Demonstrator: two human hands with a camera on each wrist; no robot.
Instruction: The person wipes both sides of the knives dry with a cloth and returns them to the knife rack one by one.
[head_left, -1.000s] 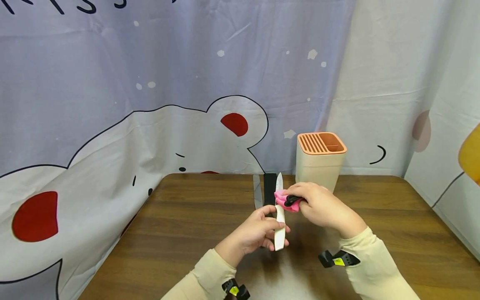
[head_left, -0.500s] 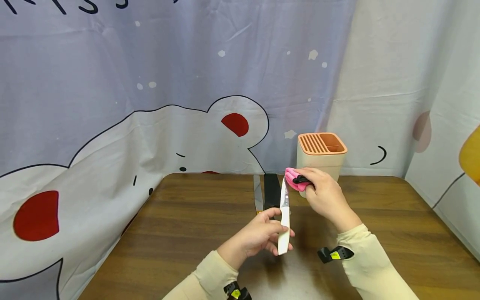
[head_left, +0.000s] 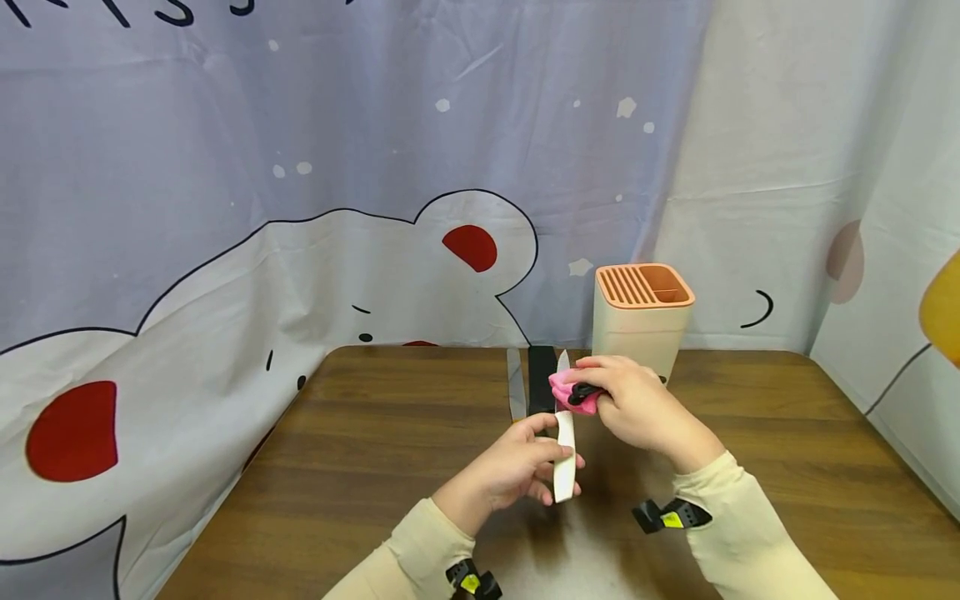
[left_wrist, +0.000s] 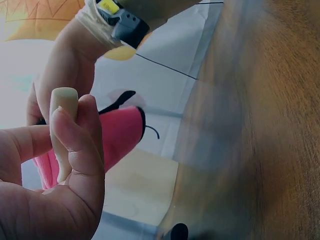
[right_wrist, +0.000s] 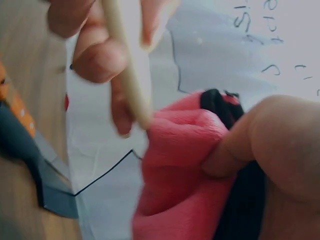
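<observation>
My left hand pinches the cream handle of a kitchen knife, which points away from me above the table. Only the tip of its blade shows past a pink cloth with black edging. That cloth is bunched in my right hand and lies against the blade just above the handle. In the right wrist view the cloth meets the handle's end, and the right thumb presses into its folds. The left wrist view shows the left thumb and fingers around the handle; the cloth hides the blade there.
Behind the hands, a second knife lies beside a black spatula-like tool; its orange handle shows in the right wrist view. A cream knife holder with an orange slotted top stands at the table's back edge, before a printed curtain.
The right hand and cloth went up to the blade's tip half a second ago, and are now back down near the handle. The left hand keeps its hold, with the knife shifting slightly.
</observation>
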